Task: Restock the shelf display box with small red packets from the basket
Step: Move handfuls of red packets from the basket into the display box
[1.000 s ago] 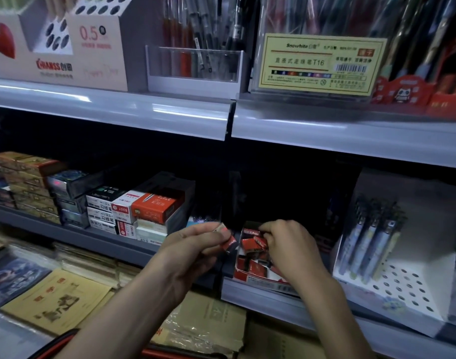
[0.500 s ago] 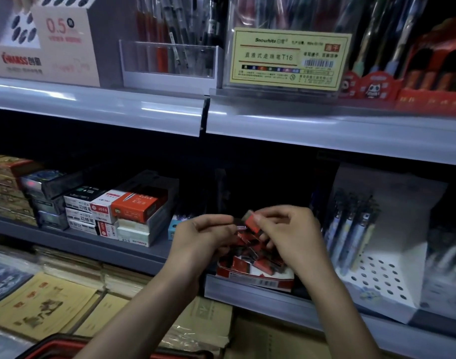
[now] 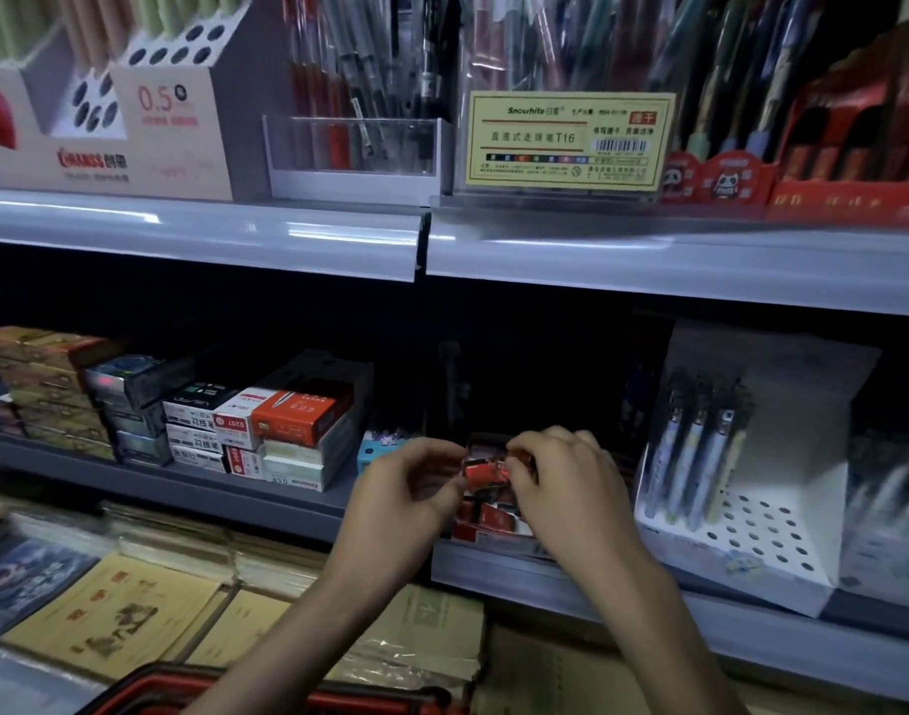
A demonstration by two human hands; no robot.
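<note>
Red packet (image 3: 487,472) held over display box (image 3: 473,533); spill risk at the front of the shelf (image 3: 235,500).
Right hand (image 3: 565,482) pinches the packet by its right end, just above the packets already heaped in the box; left hand (image 3: 406,487) has fingers curled at the packet's left edge, grasp not determinable; contents lie loose and uneven, so a packet set on top could likely slide over the low front wall; basket (image 3: 287,694) sits below, well apart; a hasty push may dislodge others.

Stacked boxes (image 3: 287,430) and pen stand (image 3: 741,487) flank display box (image 3: 488,528).
</note>
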